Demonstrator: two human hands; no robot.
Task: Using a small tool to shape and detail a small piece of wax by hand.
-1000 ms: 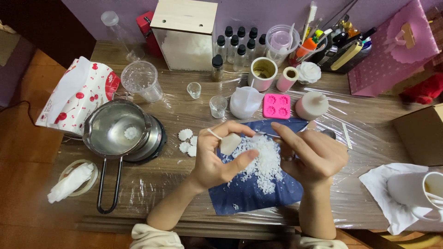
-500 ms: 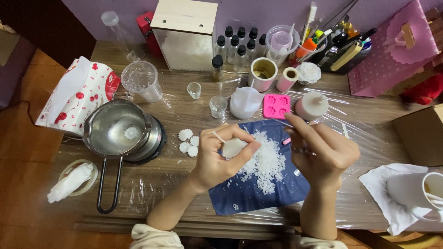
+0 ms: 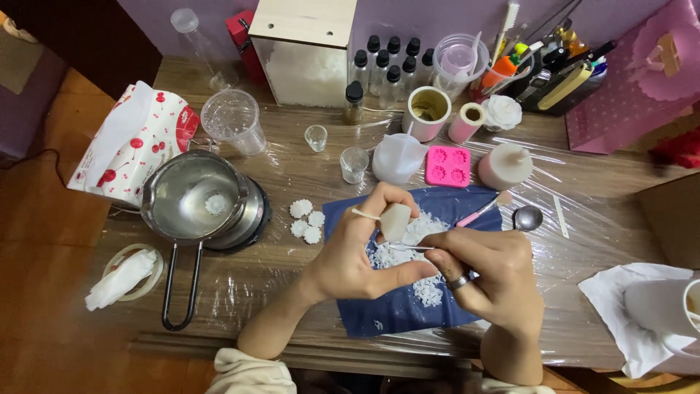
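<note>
My left hand point(image 3: 361, 255) holds a small off-white wax candle point(image 3: 394, 220) with a wick above a dark blue cloth point(image 3: 408, 310). My right hand point(image 3: 485, 273) grips a thin metal blade point(image 3: 410, 248) whose tip rests against the candle's underside. A heap of white wax shavings point(image 3: 417, 241) lies on the cloth beneath both hands. A metal spoon point(image 3: 526, 217) and a pink-handled tool point(image 3: 481, 211) lie on the cloth's far right edge.
A steel pot point(image 3: 193, 197) with one wax flower sits on a burner at left, white wax flowers point(image 3: 306, 220) beside it. Behind stand small glass cups point(image 3: 354, 164), a pink mould point(image 3: 447, 165), candles, bottles, a wooden box and a tissue pack point(image 3: 127, 146). A white mug point(image 3: 667, 306) lies right.
My right hand came back from the right and lowered, bringing the blade against the candle. My left hand tilted the candle upward. The camera view shifted slightly.
</note>
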